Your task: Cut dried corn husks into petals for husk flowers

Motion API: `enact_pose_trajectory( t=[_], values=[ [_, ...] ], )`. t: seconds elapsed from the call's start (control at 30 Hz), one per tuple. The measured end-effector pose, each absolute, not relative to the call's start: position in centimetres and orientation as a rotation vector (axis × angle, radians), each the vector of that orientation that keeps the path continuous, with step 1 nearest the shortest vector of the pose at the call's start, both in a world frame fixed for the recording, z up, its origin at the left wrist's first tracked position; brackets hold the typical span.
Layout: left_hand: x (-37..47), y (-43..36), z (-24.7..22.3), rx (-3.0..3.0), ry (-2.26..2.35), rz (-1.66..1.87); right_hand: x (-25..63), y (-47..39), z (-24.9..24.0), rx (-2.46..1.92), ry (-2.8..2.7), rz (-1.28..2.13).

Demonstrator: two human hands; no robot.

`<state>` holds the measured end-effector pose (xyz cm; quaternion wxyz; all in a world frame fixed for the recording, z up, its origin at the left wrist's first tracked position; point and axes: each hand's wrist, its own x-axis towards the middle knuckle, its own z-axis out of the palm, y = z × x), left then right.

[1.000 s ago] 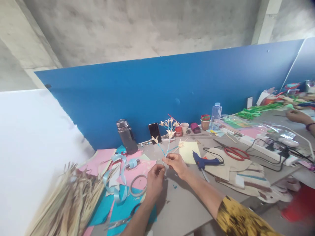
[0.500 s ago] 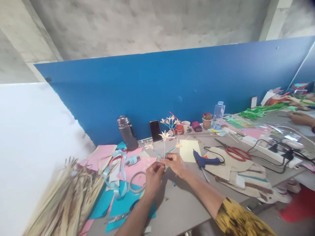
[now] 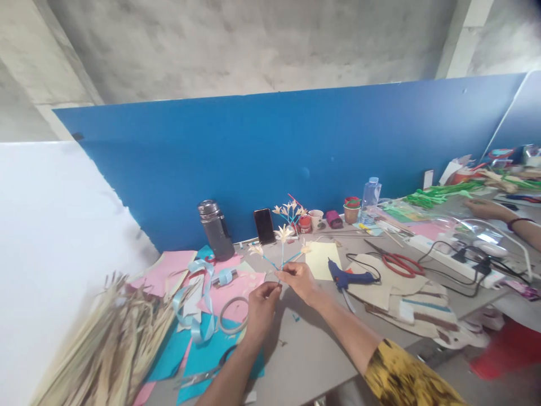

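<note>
Both of my hands meet over the table around a small spray of craft flowers (image 3: pixel 283 233), with three pale blossoms on blue-wrapped stems spreading upward. My right hand (image 3: pixel 298 282) pinches the stems where they join. Just below and to the left, my left hand (image 3: pixel 262 301) is closed at the lower end of the stem; its fingertips hide what they grip there. Behind the spray, more pale flowers on blue stems (image 3: pixel 289 212) stand near the blue partition. A roll of tape (image 3: pixel 234 314) lies left of my left hand.
Dried husks (image 3: pixel 101 344) lie at left beside light-blue ribbon (image 3: pixel 209 299) and scissors (image 3: pixel 200 376). A flask (image 3: pixel 216 231) and phone (image 3: pixel 264 225) stand behind. At right are a blue glue gun (image 3: pixel 353 276), red-handled scissors (image 3: pixel 403 264), a power strip (image 3: pixel 452 260) and another person's hand (image 3: pixel 486 208).
The view has shifted slightly, so the table things sit a little further left. My hands keep their hold on the flower stems. The other person's arm reaches further into view.
</note>
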<state>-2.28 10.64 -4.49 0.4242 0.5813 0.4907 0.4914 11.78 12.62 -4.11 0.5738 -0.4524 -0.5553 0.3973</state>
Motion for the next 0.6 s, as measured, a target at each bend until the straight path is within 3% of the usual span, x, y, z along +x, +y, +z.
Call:
enact_pose_trajectory(
  t=[0.6],
  values=[
    [-2.3,10.7,-4.0,1.322,1.162,1.229,11.5,13.0,-4.8,-1.124,-1.275,0.901]
  ],
)
